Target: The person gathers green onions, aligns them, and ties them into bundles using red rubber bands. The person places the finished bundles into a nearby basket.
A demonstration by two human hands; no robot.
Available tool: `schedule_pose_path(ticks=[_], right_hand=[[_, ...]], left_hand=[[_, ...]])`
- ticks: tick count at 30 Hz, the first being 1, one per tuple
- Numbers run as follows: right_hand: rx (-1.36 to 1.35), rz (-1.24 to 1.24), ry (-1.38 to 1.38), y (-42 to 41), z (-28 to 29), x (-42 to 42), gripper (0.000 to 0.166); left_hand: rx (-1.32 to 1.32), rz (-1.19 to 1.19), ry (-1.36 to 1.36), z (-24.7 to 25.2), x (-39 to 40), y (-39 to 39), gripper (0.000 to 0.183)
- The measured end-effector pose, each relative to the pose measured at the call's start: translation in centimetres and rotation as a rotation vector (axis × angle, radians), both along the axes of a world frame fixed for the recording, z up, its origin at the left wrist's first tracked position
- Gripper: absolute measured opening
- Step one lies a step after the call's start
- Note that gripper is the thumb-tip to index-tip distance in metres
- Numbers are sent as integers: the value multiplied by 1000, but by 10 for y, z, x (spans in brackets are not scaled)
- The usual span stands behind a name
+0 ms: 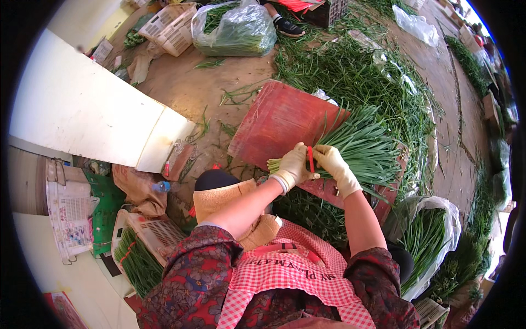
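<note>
A bunch of garlic chives [361, 148] lies across a red wooden board [283, 119], its leaf tips fanned to the right and the pale stem ends [274, 165] to the left. My left hand [294, 166], in a cream glove, is wrapped around the stems. A red band [310, 159] stands across the bunch between my hands. My right hand [333, 164], gloved as well, pinches at the band with bent fingers; its fingertips are partly hidden. Whether the band goes fully around the bunch cannot be seen.
Loose leaves [349, 66] are heaped behind the board. An open plastic bag of chives [427, 238] stands at right, a crate with a banded bunch [137, 259] at lower left. Farther off are a filled bag [236, 31], a crate [168, 26] and another person's shoe [289, 27].
</note>
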State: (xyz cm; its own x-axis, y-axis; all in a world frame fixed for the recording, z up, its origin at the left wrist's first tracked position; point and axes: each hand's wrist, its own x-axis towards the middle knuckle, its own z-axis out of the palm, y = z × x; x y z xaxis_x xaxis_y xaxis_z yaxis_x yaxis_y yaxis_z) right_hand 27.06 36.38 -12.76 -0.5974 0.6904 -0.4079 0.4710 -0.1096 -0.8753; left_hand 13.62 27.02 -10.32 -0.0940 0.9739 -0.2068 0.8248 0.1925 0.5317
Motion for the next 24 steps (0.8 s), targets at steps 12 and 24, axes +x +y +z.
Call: schedule_pose_path(ticks=[12,24], right_hand=[[714,82,57,-34,22,14,11],[679,-278,-83,-102,8,37,20]], left_hand=[[-196,-209,216,-8,-7,20,79],[99,-129,395,-31,30,0,50]])
